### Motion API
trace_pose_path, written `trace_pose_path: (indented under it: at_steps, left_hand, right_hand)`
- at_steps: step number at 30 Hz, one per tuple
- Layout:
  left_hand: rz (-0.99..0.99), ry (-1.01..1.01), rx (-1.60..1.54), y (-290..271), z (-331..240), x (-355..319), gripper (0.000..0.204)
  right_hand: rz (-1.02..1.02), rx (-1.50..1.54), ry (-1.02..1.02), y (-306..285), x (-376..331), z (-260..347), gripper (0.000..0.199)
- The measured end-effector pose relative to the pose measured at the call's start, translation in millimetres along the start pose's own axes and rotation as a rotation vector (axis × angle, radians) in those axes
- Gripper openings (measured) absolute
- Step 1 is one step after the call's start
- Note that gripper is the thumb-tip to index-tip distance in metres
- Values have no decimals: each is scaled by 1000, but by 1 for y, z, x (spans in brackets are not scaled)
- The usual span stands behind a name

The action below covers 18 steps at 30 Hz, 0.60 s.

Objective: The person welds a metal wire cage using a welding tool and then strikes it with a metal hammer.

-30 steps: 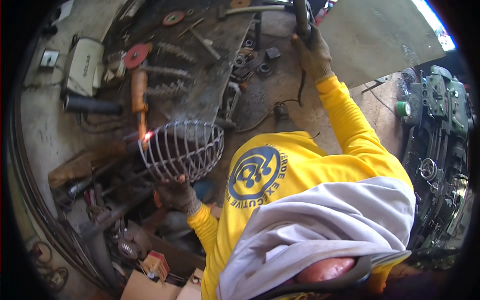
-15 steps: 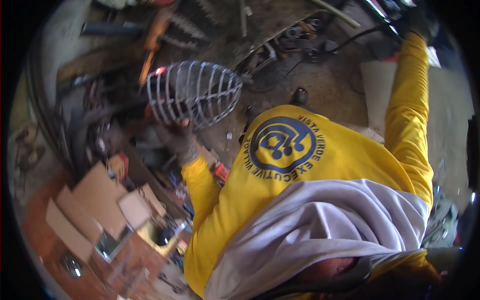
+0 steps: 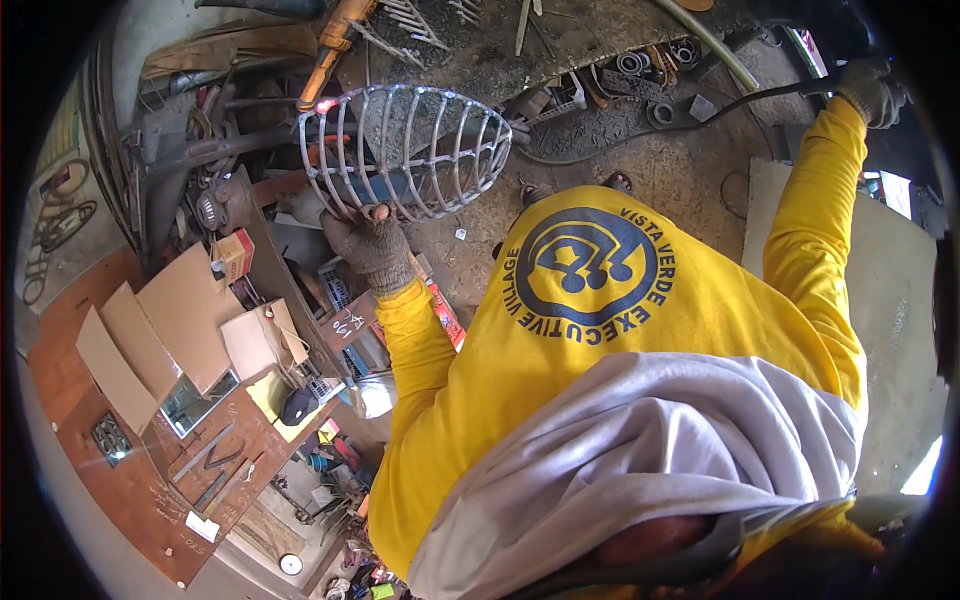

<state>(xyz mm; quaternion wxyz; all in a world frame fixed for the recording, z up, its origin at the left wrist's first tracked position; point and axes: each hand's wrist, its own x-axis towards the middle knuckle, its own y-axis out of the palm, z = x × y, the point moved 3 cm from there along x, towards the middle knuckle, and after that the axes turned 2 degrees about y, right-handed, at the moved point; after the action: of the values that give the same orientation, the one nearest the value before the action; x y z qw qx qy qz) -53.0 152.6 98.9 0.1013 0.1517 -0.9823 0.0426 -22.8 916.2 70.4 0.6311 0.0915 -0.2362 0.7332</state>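
My left hand (image 3: 370,248), in a grey knit glove, is closed on the near edge of a cage of bent metal rods (image 3: 405,155). The cage is rounded, with curved ribs narrowing to a tip on the right. A rod end at its far left corner glows red, beside the end of an orange tool (image 3: 332,50). Far to the right, my gloved right hand (image 3: 870,95) is curled at the end of a black cable (image 3: 720,115). Dark shapes around that hand hide what its fingers hold.
A dusty metal worktop (image 3: 470,60) carries loose rods. Below its edge lie rings and scrap metal (image 3: 640,75). To the left, a brown wooden board (image 3: 100,470) bears cardboard pieces (image 3: 190,310) and hand tools. A pale flat sheet (image 3: 890,300) stands at the right.
The cage and my left hand sit slightly farther right in the view, with the cage still gripped. The right hand appears a little lower. The red glow remains on the cage.
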Motion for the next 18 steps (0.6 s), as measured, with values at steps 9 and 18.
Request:
trace_pose_path:
  at_steps: [9,18]
  left_hand:
    - [132,446,460,26,-15,-3,65]
    - [25,258,421,16,10,-18,88]
  right_hand:
    - [-59,-25,-64,-11,-50,5,19]
    - [-82,2,-536,-10,-202,109,20]
